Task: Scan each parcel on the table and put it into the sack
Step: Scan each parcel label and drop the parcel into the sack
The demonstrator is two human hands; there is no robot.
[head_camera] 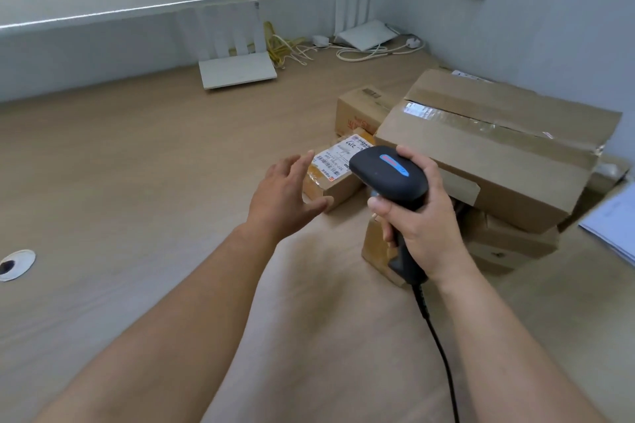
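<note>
Head view, nearest first: the right hand [417, 213] grips the black scanner [390, 173], its head aimed at the small labelled parcel [335, 172]. The left hand [287, 192], fingers spread and holding nothing, reaches for that parcel's near corner. Just right of the scanner sits a large taped box [494, 144] stacked on others; another parcel [360, 110] lies behind. No sack shows, so most of the job looks undone.

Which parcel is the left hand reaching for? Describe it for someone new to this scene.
Start at the big taped carton on the right. Just left of it, beyond the scanner, lies a small flat parcel. It alone shows a white label facing up.
</note>
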